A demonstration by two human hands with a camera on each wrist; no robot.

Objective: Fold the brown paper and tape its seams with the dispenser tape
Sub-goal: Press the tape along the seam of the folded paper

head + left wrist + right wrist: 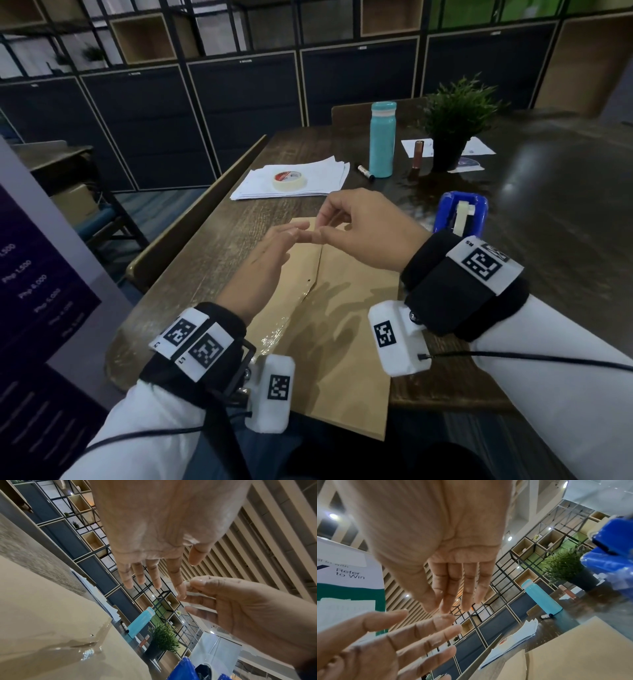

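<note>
The folded brown paper point(342, 325) lies flat on the dark table, its near end hanging over the front edge. Shiny clear tape point(291, 318) runs along the diagonal seam. My left hand point(291, 233) hovers over the paper's far end with straight fingers. My right hand point(322, 233) meets it from the right, thumb and forefinger pinching what looks like a short strip of clear tape point(197, 595) at the left forefinger's tip. The blue tape dispenser point(460, 214) stands just right of the paper, behind my right wrist.
A masking tape roll point(289, 179) sits on a stack of white sheets point(318, 171) beyond the paper. Farther back stand a teal bottle point(382, 138), a marker point(365, 171), a copper tube point(418, 154) and a potted plant point(452, 116). A wooden bench point(191, 219) flanks the table's left side.
</note>
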